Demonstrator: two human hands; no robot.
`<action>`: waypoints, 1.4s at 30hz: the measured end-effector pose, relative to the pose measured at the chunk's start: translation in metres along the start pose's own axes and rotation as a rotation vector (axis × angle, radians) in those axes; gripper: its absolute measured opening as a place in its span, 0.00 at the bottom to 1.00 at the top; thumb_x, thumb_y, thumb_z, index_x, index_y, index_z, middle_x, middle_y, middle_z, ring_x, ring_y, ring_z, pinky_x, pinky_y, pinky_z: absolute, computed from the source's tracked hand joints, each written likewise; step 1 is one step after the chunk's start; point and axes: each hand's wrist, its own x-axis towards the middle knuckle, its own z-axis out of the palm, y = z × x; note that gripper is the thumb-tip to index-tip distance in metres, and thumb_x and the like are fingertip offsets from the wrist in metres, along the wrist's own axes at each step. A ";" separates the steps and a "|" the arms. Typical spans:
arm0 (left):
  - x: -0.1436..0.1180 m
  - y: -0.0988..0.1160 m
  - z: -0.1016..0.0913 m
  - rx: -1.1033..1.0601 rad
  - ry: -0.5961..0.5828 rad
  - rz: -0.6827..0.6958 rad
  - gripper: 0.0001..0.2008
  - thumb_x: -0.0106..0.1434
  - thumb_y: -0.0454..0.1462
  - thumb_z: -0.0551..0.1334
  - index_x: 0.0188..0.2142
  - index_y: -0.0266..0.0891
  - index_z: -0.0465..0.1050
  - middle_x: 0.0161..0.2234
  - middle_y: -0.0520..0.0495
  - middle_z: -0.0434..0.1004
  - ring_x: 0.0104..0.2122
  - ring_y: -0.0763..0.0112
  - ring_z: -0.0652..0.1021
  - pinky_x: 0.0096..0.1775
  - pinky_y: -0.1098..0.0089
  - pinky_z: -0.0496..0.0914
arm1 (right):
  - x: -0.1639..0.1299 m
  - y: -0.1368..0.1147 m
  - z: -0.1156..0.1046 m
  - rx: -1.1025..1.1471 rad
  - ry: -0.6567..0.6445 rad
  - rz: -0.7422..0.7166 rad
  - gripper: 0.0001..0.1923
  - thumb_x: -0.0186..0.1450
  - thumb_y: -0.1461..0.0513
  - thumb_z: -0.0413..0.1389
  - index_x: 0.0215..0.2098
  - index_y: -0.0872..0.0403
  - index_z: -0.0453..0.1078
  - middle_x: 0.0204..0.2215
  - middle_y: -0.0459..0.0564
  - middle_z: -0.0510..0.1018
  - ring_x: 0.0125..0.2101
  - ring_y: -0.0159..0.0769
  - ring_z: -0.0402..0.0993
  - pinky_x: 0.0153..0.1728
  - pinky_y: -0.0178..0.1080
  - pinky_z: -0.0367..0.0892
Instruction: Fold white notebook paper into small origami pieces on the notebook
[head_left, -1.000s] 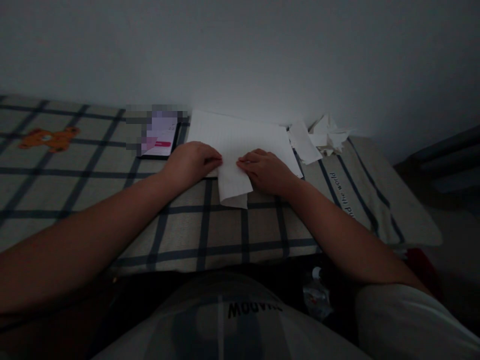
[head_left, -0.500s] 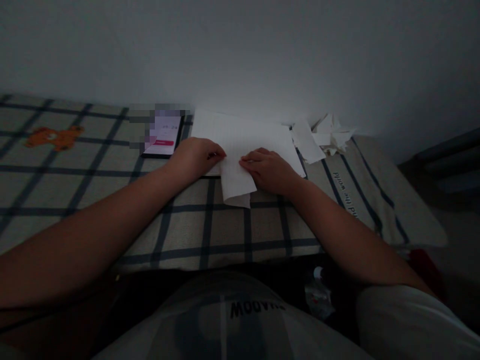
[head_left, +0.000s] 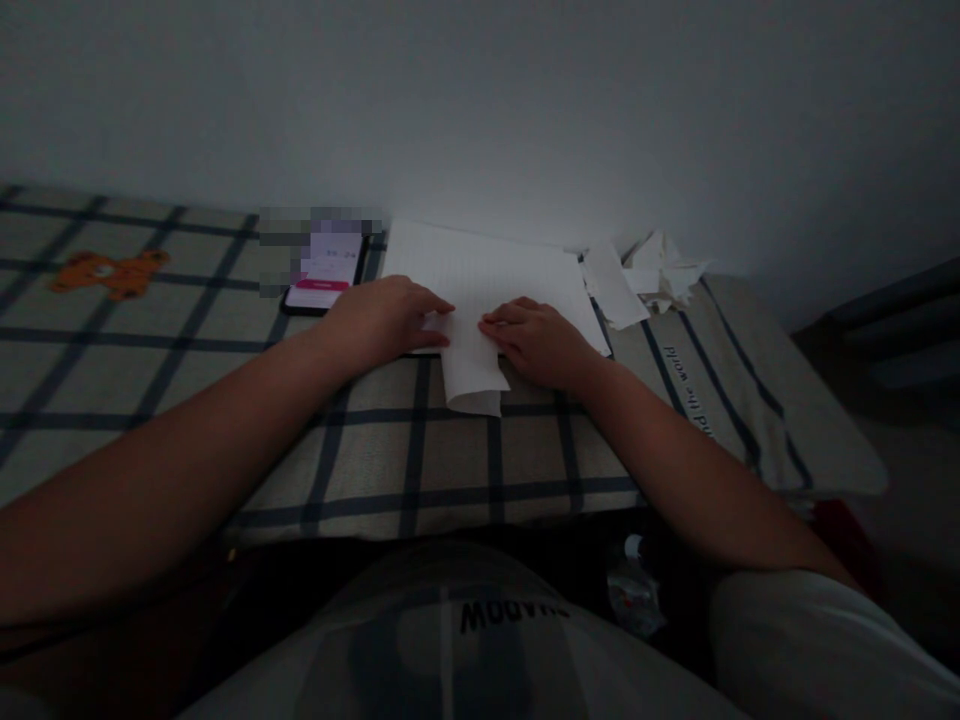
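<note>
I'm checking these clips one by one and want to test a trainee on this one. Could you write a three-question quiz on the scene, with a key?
1. Which of the person's hands is nearer the phone?
2. True or false: the crumpled paper lies to the right of the white lined sheet, as the person sees it.
3. Which of these reaches past the near edge of the lined sheet?
a) the phone
b) the white paper strip
c) the crumpled paper

Key:
1. The left hand.
2. True.
3. b
</note>
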 end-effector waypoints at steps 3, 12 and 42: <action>-0.003 0.001 0.000 0.012 -0.002 0.018 0.24 0.69 0.52 0.62 0.60 0.49 0.76 0.53 0.46 0.82 0.54 0.53 0.78 0.48 0.63 0.72 | 0.000 0.000 0.000 -0.006 0.002 -0.011 0.21 0.75 0.65 0.47 0.59 0.56 0.76 0.58 0.57 0.80 0.54 0.48 0.73 0.52 0.49 0.67; -0.007 0.002 0.002 -0.007 0.054 0.097 0.19 0.73 0.51 0.57 0.45 0.44 0.82 0.47 0.46 0.81 0.50 0.59 0.78 0.44 0.67 0.70 | 0.000 0.001 0.001 -0.001 0.007 -0.012 0.21 0.77 0.64 0.45 0.58 0.57 0.76 0.57 0.57 0.80 0.54 0.47 0.72 0.51 0.48 0.67; -0.003 -0.005 0.010 0.021 0.006 0.001 0.27 0.71 0.56 0.57 0.59 0.44 0.76 0.52 0.43 0.78 0.52 0.56 0.77 0.48 0.64 0.69 | 0.000 0.003 0.004 0.027 0.014 -0.004 0.21 0.75 0.64 0.46 0.58 0.55 0.76 0.58 0.57 0.80 0.54 0.47 0.72 0.51 0.48 0.65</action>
